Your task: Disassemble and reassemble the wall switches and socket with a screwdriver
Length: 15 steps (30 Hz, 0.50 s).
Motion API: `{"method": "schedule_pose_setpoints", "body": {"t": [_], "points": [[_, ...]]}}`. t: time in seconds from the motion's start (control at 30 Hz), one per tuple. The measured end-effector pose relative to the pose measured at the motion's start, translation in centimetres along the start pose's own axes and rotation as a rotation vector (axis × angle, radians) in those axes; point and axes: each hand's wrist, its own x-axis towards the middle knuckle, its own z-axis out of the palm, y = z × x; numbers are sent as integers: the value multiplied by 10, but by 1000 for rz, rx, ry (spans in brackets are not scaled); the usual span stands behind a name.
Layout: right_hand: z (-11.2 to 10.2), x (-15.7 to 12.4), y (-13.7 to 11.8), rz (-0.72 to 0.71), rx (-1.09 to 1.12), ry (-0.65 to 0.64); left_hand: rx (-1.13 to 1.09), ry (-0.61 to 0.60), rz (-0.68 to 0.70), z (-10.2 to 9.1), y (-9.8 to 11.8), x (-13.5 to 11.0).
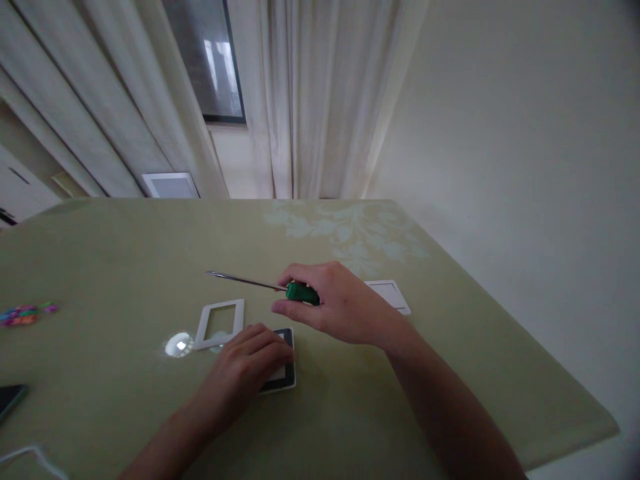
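My right hand (335, 300) is closed around the green handle of a screwdriver (303, 293), raised above the table. Its thin metal shaft points left, and the tip is clear of everything. Lower and to the left, my left hand (253, 357) has its fingers curled over a wall switch (289, 377), a squarish panel with a dark border and a white edge. Much of the switch is hidden under the hand. Just beyond that hand lies a white rectangular frame (239, 319) with an open middle. Partly behind my right wrist is a white switch plate (393, 295).
A pale green cloth covers the table (125, 267). Small colourful pieces (25, 315) lie at the far left. Nearer, a dark flat object (10, 400) and a white cable (37, 453) sit at the left edge. Curtains (330, 100) and a wall (525, 167) bound the table.
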Motion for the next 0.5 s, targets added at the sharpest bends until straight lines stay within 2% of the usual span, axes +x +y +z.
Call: {"method": "schedule_pose_setpoints", "body": {"t": [0.27, 0.5], "points": [[0, 0, 0, 9, -8, -2, -75, 62, -51, 1, 5, 4], [0, -1, 1, 5, 6, -10, -144, 82, -259, 6, -1, 3]]}}
